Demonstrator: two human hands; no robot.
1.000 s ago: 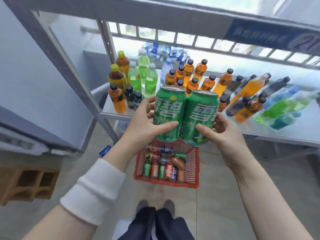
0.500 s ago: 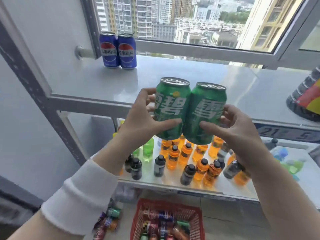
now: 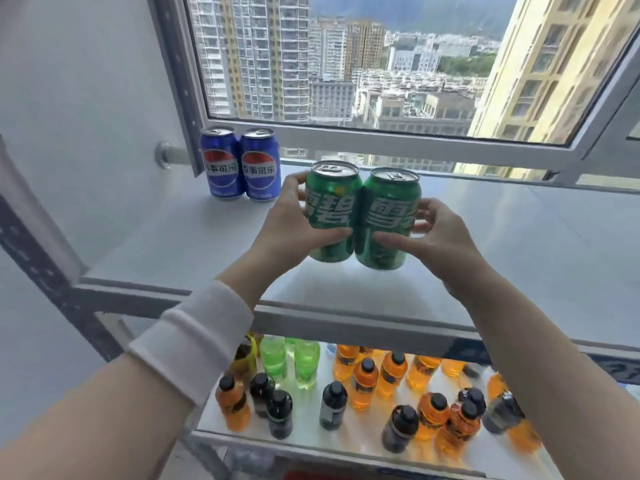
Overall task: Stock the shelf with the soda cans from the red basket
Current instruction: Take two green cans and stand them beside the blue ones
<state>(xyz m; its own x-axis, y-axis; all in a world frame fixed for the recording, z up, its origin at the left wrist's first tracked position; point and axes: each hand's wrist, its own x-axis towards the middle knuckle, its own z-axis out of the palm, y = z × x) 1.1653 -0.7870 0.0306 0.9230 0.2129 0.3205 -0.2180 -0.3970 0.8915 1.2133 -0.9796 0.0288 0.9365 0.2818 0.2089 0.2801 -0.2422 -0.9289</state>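
Observation:
Two green soda cans are held side by side, touching, just above the grey top shelf (image 3: pixel 519 244). My left hand (image 3: pixel 291 226) grips the left green can (image 3: pixel 330 209), thumb across its front. My right hand (image 3: pixel 440 237) grips the right green can (image 3: pixel 389 216) the same way. Both cans are upright, slightly tilted, with their bottoms a little above the shelf surface. Two blue cola cans (image 3: pixel 240 164) stand together at the shelf's back left, to the left of the green cans. The red basket shows only as a red sliver (image 3: pixel 311 475) at the bottom edge.
A window frame (image 3: pixel 381 143) runs behind the top shelf. The lower shelf (image 3: pixel 311 441) holds several orange, green and dark bottles. A grey upright post (image 3: pixel 45 268) stands at the left. The top shelf's right side is bare.
Both hands have raised the two green cans from above the basket up past the bottle shelf and forward over the top shelf, toward the blue cans. The view has tilted up.

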